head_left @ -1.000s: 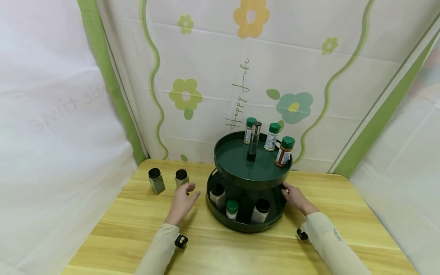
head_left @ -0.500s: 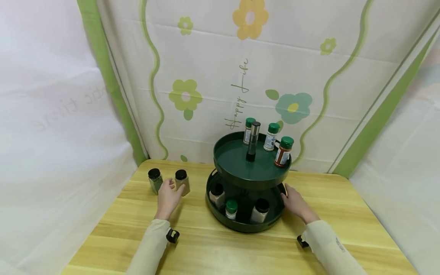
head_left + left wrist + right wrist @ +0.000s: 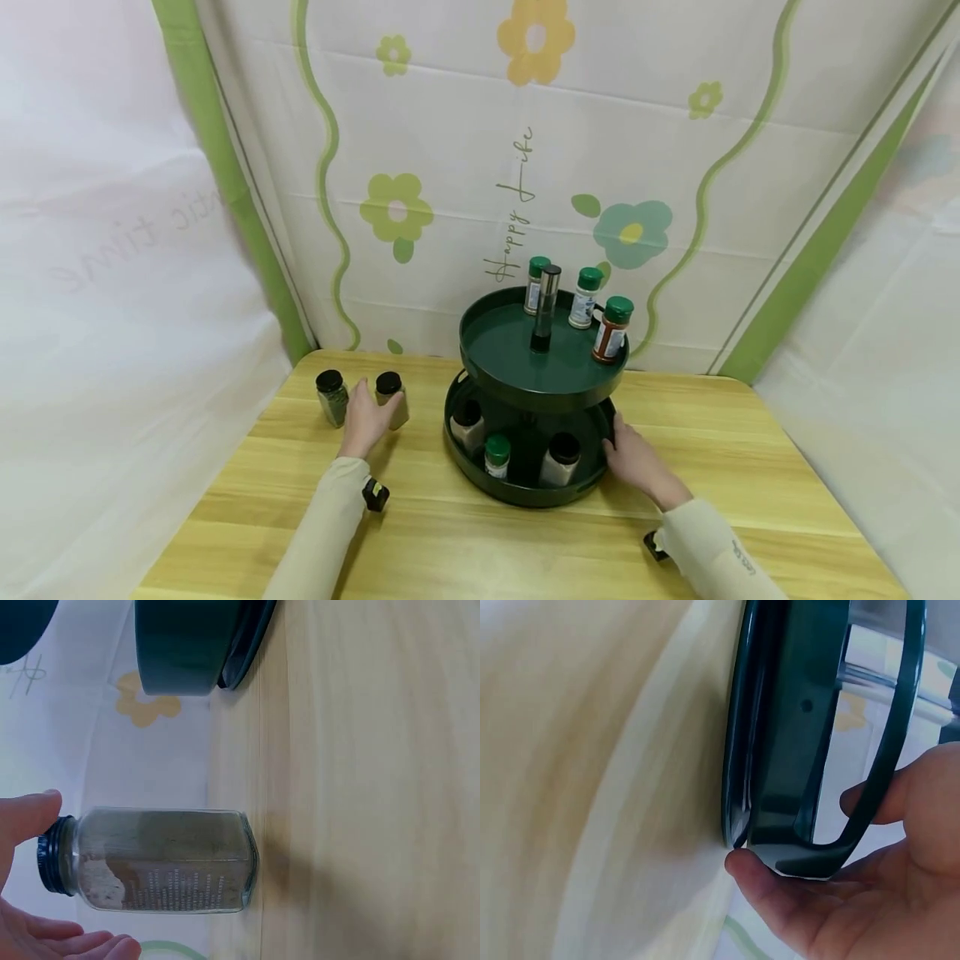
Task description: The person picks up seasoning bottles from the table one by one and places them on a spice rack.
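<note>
My left hand is at a glass spice jar with a black lid, standing upright on the table. In the left wrist view, the thumb lies by the lid of this jar, filled with brownish powder, while the other fingers are spread below it with a gap. Just left of that hand stands a second black-lidded jar with green contents. My right hand grips the lower tray's rim of a dark green two-tier turntable. In the right wrist view, one digit passes into the handle slot of the tray.
The upper tier bears a green-capped red shaker, two other green-capped shakers and a central post. On the lower tier are two black-lidded jars and a green-capped shaker. A printed curtain hangs behind the wooden table.
My left hand has moved left, from in front of the powder jar to between the two jars. The right hand stays at the lower tray's rim, its fingers slightly shifted.
</note>
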A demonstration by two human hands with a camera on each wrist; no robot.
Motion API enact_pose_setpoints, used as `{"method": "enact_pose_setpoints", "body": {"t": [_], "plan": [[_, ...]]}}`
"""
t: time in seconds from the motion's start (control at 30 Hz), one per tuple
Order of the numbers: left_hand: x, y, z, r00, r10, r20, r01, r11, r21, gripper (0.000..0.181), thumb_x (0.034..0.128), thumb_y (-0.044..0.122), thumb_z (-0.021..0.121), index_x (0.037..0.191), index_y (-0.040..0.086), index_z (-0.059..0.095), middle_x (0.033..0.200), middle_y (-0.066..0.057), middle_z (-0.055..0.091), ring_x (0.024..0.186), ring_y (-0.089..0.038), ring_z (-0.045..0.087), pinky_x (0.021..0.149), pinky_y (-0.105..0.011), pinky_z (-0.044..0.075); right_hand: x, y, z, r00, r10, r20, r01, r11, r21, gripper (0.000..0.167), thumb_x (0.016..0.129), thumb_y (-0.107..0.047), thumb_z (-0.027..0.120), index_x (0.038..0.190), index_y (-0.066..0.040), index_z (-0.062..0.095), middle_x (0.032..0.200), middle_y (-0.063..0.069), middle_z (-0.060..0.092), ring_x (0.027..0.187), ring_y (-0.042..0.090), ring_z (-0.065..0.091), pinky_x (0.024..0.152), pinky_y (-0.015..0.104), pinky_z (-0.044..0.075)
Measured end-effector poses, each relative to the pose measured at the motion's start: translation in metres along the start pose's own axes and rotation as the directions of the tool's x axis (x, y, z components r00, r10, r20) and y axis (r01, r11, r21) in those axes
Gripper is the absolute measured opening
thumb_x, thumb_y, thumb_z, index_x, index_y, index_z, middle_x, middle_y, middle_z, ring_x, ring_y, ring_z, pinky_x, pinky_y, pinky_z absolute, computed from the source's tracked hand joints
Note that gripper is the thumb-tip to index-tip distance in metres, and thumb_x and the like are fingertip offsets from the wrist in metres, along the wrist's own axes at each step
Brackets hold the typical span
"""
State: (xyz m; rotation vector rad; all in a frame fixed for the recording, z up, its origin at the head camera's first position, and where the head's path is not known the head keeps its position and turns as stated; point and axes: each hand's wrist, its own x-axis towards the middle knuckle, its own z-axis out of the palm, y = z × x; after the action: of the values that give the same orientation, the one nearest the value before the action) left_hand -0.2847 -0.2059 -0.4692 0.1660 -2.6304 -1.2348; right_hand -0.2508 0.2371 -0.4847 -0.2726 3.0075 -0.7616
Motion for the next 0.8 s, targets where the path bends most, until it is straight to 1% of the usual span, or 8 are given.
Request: {"method": "enact_pose_setpoints", "body": {"t": [0.17, 0.3, 0.4, 0.5, 0.6, 0.8], "plan": [[0.007, 0.002, 0.003, 1.0, -0.006, 0.008, 0.006, 0.999, -0.042, 0.081, 0.093, 0.038, 0.058, 0.145, -0.01, 0.018, 0.143, -0.032, 0.026, 0.129, -0.046, 0.03, 0.102, -0.057, 0.03, -0.008, -0.005, 0.002, 0.999, -0.028, -0.031, 0.028, 1.0, -0.008, 0.062, 0.098, -0.01, 0.044, 0.137, 0.025, 0.012, 0.134, 0.045, 0.03, 0.123, 0.054, 0.034, 0.098, 0.059, 0.033], [0.011, 0.002, 0.008, 1.0, 0.009, 0.005, -0.009, 0.998, -0.055, 0.077, 0.0934, 0.035, 0.059, 0.144, -0.01, 0.022, 0.142, -0.032, 0.03, 0.127, -0.046, 0.033, 0.101, -0.056, 0.031, -0.014, -0.01, 0.003, 0.999, -0.023, -0.038, 0.022, 1.0, -0.008, 0.062, 0.098, -0.011, 0.044, 0.136, 0.026, 0.013, 0.134, 0.047, 0.027, 0.123, 0.055, 0.033, 0.099, 0.059, 0.032], [0.012, -0.002, 0.012, 1.0, 0.02, -0.008, -0.02, 0.998, -0.055, 0.072, 0.0937, 0.033, 0.059, 0.142, -0.009, 0.026, 0.14, -0.032, 0.035, 0.125, -0.046, 0.036, 0.101, -0.057, 0.032, -0.017, -0.013, 0.003, 1.0, -0.01, -0.026, 0.01, 1.0, 0.005, 0.063, 0.098, -0.013, 0.045, 0.136, 0.026, 0.013, 0.135, 0.047, 0.024, 0.125, 0.055, 0.03, 0.099, 0.06, 0.032], [0.011, -0.004, 0.015, 0.999, 0.028, -0.025, -0.029, 0.998, -0.057, 0.066, 0.0934, 0.031, 0.06, 0.138, -0.009, 0.032, 0.133, -0.031, 0.043, 0.121, -0.046, 0.041, 0.098, -0.057, 0.034, -0.018, -0.015, 0.004, 1.0, 0.004, -0.015, -0.004, 1.0, 0.028, 0.064, 0.098, -0.013, 0.045, 0.137, 0.025, 0.012, 0.137, 0.047, 0.021, 0.125, 0.055, 0.029, 0.099, 0.06, 0.031], [0.01, -0.007, 0.018, 0.999, 0.027, -0.033, -0.029, 0.997, -0.073, 0.06, 0.0928, 0.029, 0.062, 0.134, -0.007, 0.037, 0.127, -0.029, 0.048, 0.117, -0.044, 0.046, 0.095, -0.056, 0.038, -0.018, -0.016, 0.004, 1.0, 0.017, -0.003, -0.017, 0.999, 0.046, 0.064, 0.099, -0.013, 0.044, 0.138, 0.024, 0.01, 0.138, 0.046, 0.018, 0.126, 0.055, 0.027, 0.1, 0.06, 0.031], [0.01, -0.011, 0.022, 0.999, 0.016, -0.038, -0.019, 0.995, -0.099, 0.058, 0.0919, 0.03, 0.063, 0.133, -0.004, 0.04, 0.125, -0.026, 0.051, 0.116, -0.041, 0.048, 0.094, -0.054, 0.04, -0.017, -0.012, 0.004, 1.0, 0.02, 0.003, -0.021, 0.999, 0.05, 0.063, 0.098, -0.011, 0.043, 0.139, 0.024, 0.009, 0.139, 0.046, 0.018, 0.126, 0.055, 0.027, 0.1, 0.06, 0.03]]}}
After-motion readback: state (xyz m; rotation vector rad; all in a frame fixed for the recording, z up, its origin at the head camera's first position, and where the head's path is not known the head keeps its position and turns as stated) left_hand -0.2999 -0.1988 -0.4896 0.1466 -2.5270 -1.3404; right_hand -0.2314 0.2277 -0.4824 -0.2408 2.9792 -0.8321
